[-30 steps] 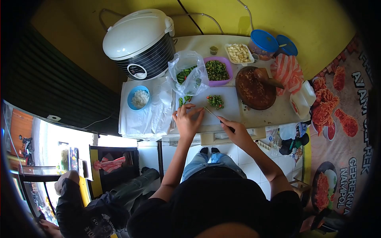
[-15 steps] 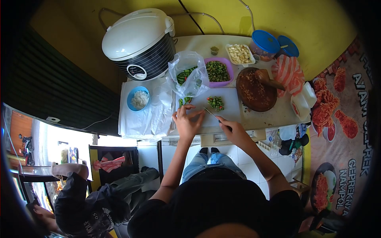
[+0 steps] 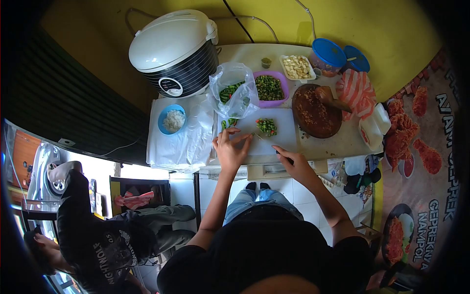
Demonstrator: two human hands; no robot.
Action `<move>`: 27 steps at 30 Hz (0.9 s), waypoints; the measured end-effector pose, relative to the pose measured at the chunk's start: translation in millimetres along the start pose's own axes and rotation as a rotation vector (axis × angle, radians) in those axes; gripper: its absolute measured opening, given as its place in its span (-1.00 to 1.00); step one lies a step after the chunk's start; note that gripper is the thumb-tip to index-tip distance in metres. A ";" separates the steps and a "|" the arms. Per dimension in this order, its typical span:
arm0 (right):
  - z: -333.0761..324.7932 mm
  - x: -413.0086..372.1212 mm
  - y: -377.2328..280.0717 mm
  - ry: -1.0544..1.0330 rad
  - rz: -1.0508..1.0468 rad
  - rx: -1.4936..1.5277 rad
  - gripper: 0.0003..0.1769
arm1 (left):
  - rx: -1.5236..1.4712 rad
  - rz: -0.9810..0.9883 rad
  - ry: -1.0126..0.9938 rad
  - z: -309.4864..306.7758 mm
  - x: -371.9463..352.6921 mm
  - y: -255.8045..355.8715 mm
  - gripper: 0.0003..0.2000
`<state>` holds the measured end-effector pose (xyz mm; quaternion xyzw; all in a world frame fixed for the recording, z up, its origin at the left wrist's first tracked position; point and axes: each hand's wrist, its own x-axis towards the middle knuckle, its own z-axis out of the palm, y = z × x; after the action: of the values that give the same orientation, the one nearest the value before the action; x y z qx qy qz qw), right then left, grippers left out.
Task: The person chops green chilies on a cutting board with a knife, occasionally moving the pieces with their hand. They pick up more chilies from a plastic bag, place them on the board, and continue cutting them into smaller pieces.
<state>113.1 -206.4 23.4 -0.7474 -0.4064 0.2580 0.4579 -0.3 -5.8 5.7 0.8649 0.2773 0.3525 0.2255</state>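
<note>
A knife (image 3: 268,143) is held by its dark handle in my right hand (image 3: 296,165), its blade pointing left over the white cutting board (image 3: 287,128). My left hand (image 3: 231,149) is on the board's left part, fingers bent and pinched together; what they hold is too small to make out. Beyond its fingertips lie whole green chilies (image 3: 224,123). Chopped green and red chilies (image 3: 266,127) form a pile right of it. Behind the board are a clear plastic bag (image 3: 231,90) of green chilies and a purple tub (image 3: 270,89) of chopped green pieces.
A rice cooker (image 3: 174,54) and a blue bowl (image 3: 171,119) of rice stand left. To the right are a stone mortar (image 3: 317,117) with a pestle, a white tray (image 3: 297,67) of garlic and blue-lidded tubs (image 3: 328,53). Another person (image 3: 105,235) is at lower left.
My right hand has shifted slightly right, taking the knife a little away from my left hand. The other person has moved, with an arm now raised higher.
</note>
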 end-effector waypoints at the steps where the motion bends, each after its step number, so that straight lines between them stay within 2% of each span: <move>1: -0.5 1.7 -4.9 -0.011 0.022 -0.004 -0.57 | 0.010 0.007 -0.001 0.1 0.1 0.5 -0.87; 11: -1.9 6.5 -23.1 -0.055 0.047 -0.005 -0.58 | 0.033 0.003 0.013 1.4 -0.4 1.0 -0.85; 19: 2.3 5.6 -9.1 -0.019 -0.047 0.018 -0.57 | 0.008 -0.008 0.016 0.9 0.2 1.5 -0.85; 23: -1.3 4.0 -21.2 -0.031 -0.001 -0.032 -0.57 | 0.007 -0.025 -0.002 -0.2 0.6 2.9 -0.86; 27: 0.2 3.5 -23.3 -0.006 -0.054 -0.106 -0.56 | -0.001 -0.036 -0.019 0.6 0.4 0.4 -0.87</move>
<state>106.2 -197.4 44.1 -0.7586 -0.4411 0.2259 0.4230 0.4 -5.9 5.7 0.8629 0.2906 0.3402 0.2350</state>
